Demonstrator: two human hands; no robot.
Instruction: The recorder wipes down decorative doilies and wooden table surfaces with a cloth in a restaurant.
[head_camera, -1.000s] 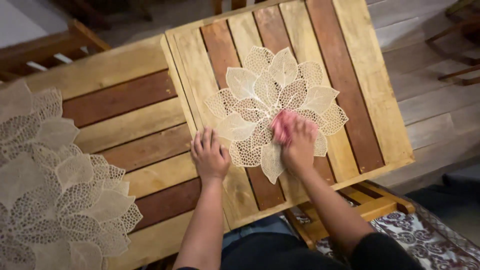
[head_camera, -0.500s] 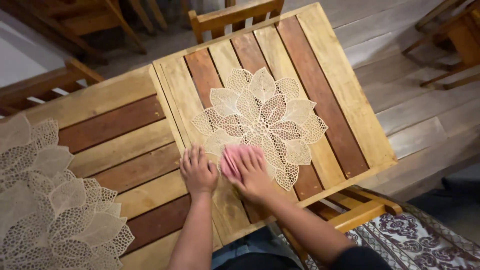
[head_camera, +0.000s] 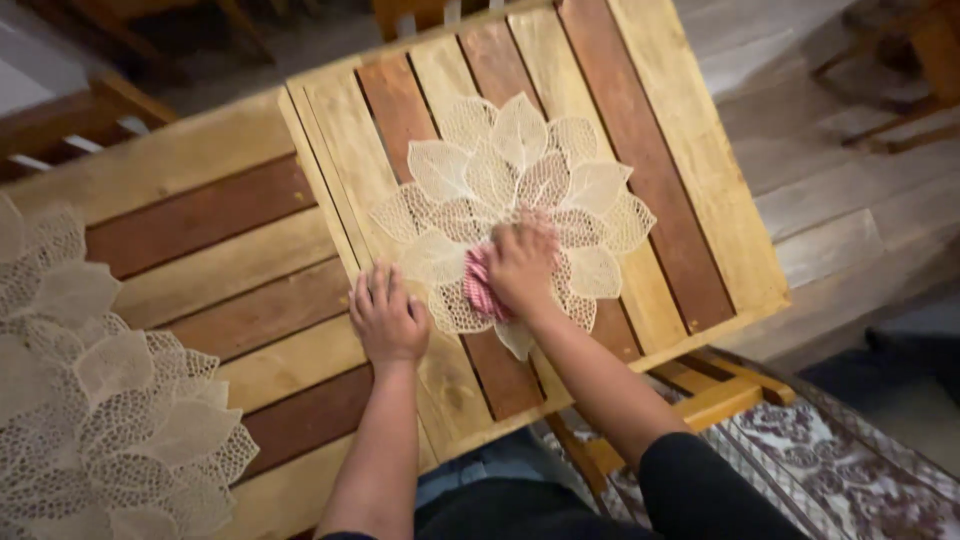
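A cream, leaf-pattern lace placemat (head_camera: 505, 185) lies on a slatted wooden table (head_camera: 690, 215). My right hand (head_camera: 520, 265) presses a pink-red striped cloth (head_camera: 480, 288) onto the placemat's near part. Flat on the bare wood just left of the placemat rests my left hand (head_camera: 385, 320), fingers spread, holding nothing.
A second table (head_camera: 200, 270) of light and dark slats joins on the left, with another lace placemat (head_camera: 110, 400) at its near left corner. A wooden chair (head_camera: 715, 400) with a patterned cushion (head_camera: 830, 470) sits below the table edge. More chairs stand at the far side.
My right hand with the cloth slid from the placemat's near left edge back towards its middle. The left hand stays planted on the wood.
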